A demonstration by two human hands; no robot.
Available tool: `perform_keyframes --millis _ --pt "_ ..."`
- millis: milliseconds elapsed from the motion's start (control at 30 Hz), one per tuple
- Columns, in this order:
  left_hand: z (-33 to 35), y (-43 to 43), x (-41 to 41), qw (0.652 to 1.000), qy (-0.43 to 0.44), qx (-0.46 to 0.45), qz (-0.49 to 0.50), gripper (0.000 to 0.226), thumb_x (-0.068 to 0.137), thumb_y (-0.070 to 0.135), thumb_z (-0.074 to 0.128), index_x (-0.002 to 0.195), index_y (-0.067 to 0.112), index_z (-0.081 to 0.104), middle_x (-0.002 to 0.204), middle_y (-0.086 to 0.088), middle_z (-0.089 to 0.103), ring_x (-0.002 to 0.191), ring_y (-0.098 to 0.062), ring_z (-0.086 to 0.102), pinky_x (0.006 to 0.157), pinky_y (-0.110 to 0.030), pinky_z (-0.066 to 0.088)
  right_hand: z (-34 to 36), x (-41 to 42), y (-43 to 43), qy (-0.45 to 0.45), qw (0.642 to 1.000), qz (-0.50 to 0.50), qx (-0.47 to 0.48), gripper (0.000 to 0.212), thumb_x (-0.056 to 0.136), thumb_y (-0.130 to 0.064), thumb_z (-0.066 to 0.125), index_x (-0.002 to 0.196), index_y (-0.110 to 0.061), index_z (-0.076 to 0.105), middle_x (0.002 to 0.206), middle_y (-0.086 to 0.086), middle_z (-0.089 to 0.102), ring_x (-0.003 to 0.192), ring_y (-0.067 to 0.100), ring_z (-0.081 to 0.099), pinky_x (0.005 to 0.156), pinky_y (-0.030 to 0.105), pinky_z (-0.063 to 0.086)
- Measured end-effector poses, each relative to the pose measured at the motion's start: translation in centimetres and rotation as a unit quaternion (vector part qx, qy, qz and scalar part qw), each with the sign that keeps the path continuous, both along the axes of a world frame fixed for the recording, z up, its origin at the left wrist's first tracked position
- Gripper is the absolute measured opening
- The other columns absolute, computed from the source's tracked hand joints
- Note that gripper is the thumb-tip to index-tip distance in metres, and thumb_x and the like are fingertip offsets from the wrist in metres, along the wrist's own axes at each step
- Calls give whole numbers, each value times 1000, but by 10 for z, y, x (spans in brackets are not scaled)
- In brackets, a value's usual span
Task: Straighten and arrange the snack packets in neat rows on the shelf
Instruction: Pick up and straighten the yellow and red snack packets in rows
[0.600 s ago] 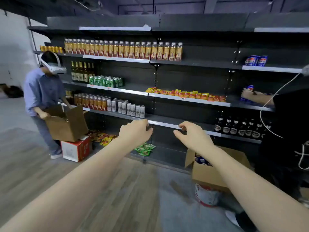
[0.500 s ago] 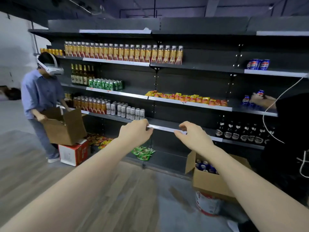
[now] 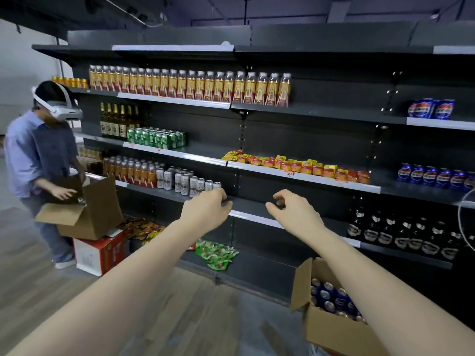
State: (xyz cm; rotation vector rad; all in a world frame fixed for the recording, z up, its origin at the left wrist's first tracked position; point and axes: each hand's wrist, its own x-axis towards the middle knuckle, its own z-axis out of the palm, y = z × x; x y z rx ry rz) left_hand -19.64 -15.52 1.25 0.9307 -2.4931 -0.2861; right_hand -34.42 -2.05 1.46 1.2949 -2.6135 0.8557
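Both arms extend toward frame centre; left hand (image 3: 205,210) and right hand (image 3: 295,213) hold nothing, fingers loosely curled; snack packets (image 3: 295,165) lie unevenly along the shelf (image 3: 359,185) above, right of centre.

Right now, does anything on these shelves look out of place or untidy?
Yes. The green snack packets lie in a loose heap on the bottom shelf, overlapping at odd angles. The red and yellow packets on the middle shelf form a ragged row, several tilted.
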Motion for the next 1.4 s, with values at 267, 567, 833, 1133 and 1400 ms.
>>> perform_keyframes --millis 267,567,833,1133,1400 --pt "-16 -112 -94 999 -4 11 -32 32 95 38 41 121 21 49 115 -1 64 100 -25 59 72 -31 40 -20 -82 -105 3 1000 -17 5 43 90 -47 49 127 -25 49 121 -6 58 102 17 58 84 38 51" --pt "-15 -269 -201 999 -16 -2 -49 32 93 33 42 122 23 50 119 -1 63 107 -28 57 78 -35 42 -17 -177 -250 -4 999 -47 4 42 91 -49 48 127 -27 49 121 -7 58 107 16 56 85 37 47" --pt "-44 -344 -296 995 -36 4 -97 33 94 36 45 122 21 51 117 -1 64 107 -27 58 77 -33 43 -45 -258 -327 -12 998 -59 32 43 90 -48 49 128 -25 48 125 -6 56 108 16 57 88 40 49" --pt "-52 -434 -436 994 -66 -13 -91 33 94 39 44 121 21 51 116 -1 62 106 -27 58 80 -35 43 -60 -405 -419 9 997 -54 53 44 91 -46 49 128 -22 49 129 -4 55 110 18 57 87 38 50" --pt "-35 -501 -560 994 -52 -44 -80 27 94 34 43 113 18 54 108 -4 64 100 -30 59 73 -32 43 -38 -541 -492 42 993 -68 82 40 90 -46 49 123 -24 53 124 -2 58 106 22 58 80 35 49"
